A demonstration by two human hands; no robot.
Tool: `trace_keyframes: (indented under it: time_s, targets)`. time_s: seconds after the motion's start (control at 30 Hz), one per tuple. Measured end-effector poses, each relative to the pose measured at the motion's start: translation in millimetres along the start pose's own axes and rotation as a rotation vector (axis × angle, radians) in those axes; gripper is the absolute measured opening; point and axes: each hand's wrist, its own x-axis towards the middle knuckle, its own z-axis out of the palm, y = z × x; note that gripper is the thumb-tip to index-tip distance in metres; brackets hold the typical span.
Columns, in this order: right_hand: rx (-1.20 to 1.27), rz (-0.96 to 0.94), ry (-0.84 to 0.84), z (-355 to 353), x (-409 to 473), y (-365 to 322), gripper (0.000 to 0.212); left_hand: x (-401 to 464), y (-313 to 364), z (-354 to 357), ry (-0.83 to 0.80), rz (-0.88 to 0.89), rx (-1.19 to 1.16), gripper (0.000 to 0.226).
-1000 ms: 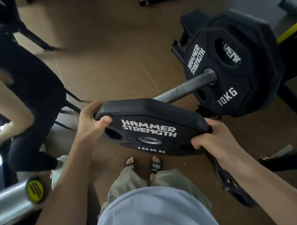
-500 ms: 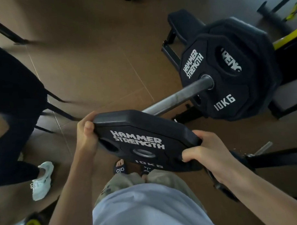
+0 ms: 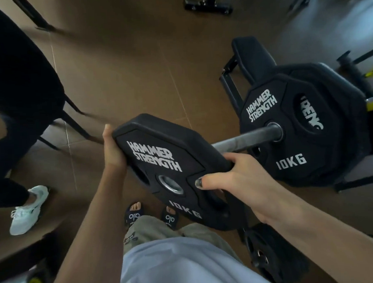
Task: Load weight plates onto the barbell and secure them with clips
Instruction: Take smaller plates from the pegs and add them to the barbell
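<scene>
Weight plate (image 3: 171, 167), black and rubber-coated with a steel-ringed centre hole, is carried in the air above the floor (image 3: 126, 69), tilted with its printed face up towards the camera, just short of the free end of the barbell sleeve (image 3: 244, 140). Both hands are closed on it: the left hand (image 3: 114, 148) wraps the far-left rim with fingers hidden behind the edge, and the right hand (image 3: 239, 177) clamps the right rim, thumb laid flat on the face beside a grip cut-out. Judging by its marking, it is heavy and wholly rigid; the matt rubber should give good friction, so opposite points on the rim or the moulded cut-outs look like the sound places to hold, and dropping it above the sandalled feet (image 3: 151, 215) seems the main risk. White lettering on the held plate reads "HAMMER STRENGTH" and "10KG". A loaded plate (image 3: 287, 142) already sits on the sleeve against a larger plate (image 3: 347, 106) behind it, and bears the same "HAMMER STRENGTH" and "10KG". Through its cut-out a fragment like "RENG" shows. The sandals read "alo". No clip can be made out.
</scene>
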Motion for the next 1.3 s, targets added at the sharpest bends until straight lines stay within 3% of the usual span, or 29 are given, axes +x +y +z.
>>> trace_keyframes:
  time_s: [0.1, 0.2, 0.3, 0.37, 0.43, 0.5, 0.67, 0.8, 0.87, 0.9, 0.97, 1.03, 1.23, 1.3]
  targets:
    - [0.069, 0.059, -0.041, 3.5, 8.6, -12.7, 0.026, 10.3, -9.0, -5.0, 0.085, 0.003, 0.056, 0.065]
    - [0.104, 0.092, -0.061, 4.8, 23.5, -27.3, 0.034, 13.0, -7.6, 5.8, 0.161, -0.020, 0.107, 0.069]
    - [0.082, 0.100, -0.105, 14.1, 35.3, -40.4, 0.035, 46.3, -44.6, 1.7, 0.107, -0.126, 0.117, 0.108]
    - [0.044, 0.113, -0.137, 21.6, 39.0, -47.7, 0.034, 56.0, -62.4, 7.8, 0.138, -0.184, 0.140, 0.117]
    - [0.040, 0.130, -0.143, 21.2, 42.9, -54.2, 0.032, 14.1, -32.8, 24.2, 0.137, -0.246, 0.214, 0.091]
    - [0.047, 0.143, -0.149, 16.4, 47.0, -60.8, 0.030, -22.6, -13.0, 37.8, 0.117, -0.187, 0.300, 0.070]
    - [0.054, 0.140, -0.149, 13.4, 52.6, -64.1, 0.028, -28.5, -31.1, 41.4, 0.065, -0.157, 0.318, 0.066]
    - [-0.033, 0.087, -0.167, 32.6, 52.6, -60.4, 0.041, -17.6, -40.2, 48.9, -0.161, -0.404, 0.016, 0.094]
    - [-0.047, 0.063, -0.142, 39.9, 52.3, -55.6, 0.057, -16.2, -39.0, 52.9, -0.221, -0.407, 0.073, 0.061]
    - [-0.034, 0.060, -0.128, 38.8, 52.3, -52.9, 0.061, -10.6, -42.8, 54.3, -0.242, -0.414, 0.102, 0.057]
    - [0.005, 0.059, -0.107, 29.8, 51.8, -47.8, 0.056, 12.1, -75.0, 54.1, -0.188, -0.430, 0.102, 0.082]
    - [0.013, 0.049, -0.102, 20.6, 49.6, -43.2, 0.054, 59.2, -149.1, 46.6, -0.147, -0.383, 0.010, 0.095]
    - [-0.066, -0.021, -0.074, 22.1, 44.2, -39.7, 0.052, 25.0, -110.5, 55.8, -0.109, -0.366, -0.071, 0.108]
    - [-0.057, -0.029, -0.056, 10.1, 42.9, -37.6, 0.045, 5.6, -91.5, 65.4, -0.102, -0.351, -0.055, 0.101]
